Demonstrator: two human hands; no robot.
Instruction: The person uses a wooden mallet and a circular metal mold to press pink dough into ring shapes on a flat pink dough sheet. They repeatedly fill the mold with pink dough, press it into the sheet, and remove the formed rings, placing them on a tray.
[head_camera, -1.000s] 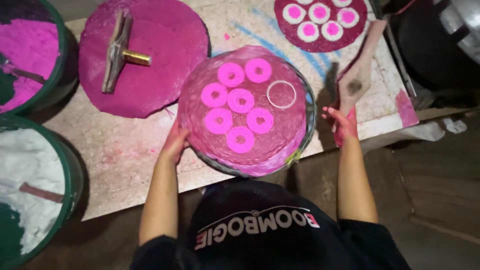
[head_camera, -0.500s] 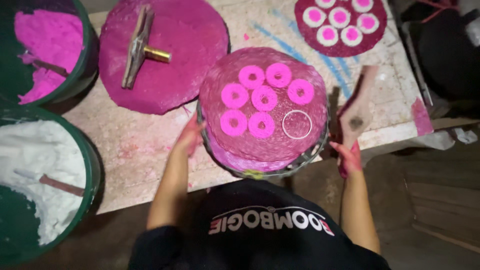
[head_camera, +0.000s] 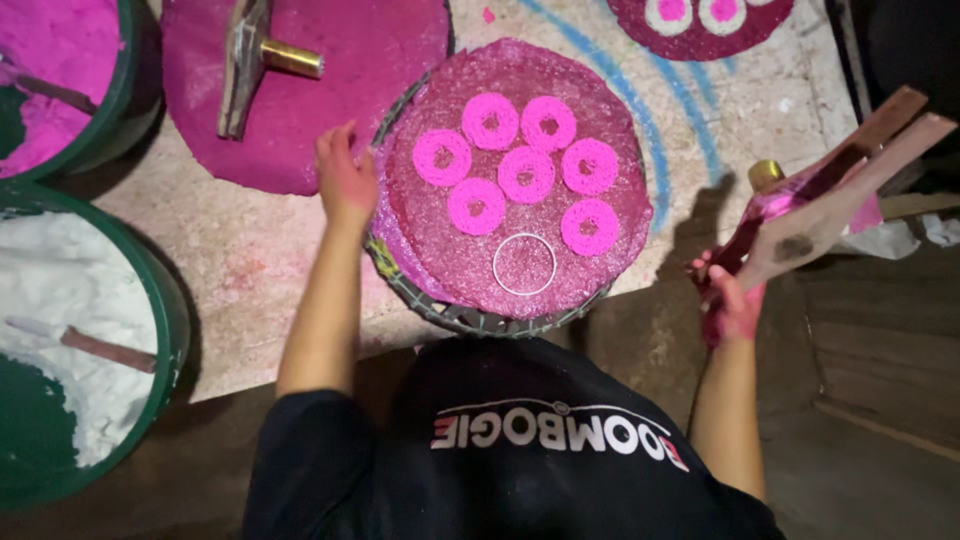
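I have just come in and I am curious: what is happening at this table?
A person's left hand rests at the edge of a round pink-dusted tray carrying seven pink rings and one empty white ring outline. The right hand holds a wooden press tool off to the side. Tubs of white powder and pink powder stand nearby.

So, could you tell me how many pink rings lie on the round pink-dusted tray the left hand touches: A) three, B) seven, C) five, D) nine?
B: seven pink rings lie on the round tray, one in the middle and six around it, beside a thin empty metal ring; the left hand rests at the tray's edge.
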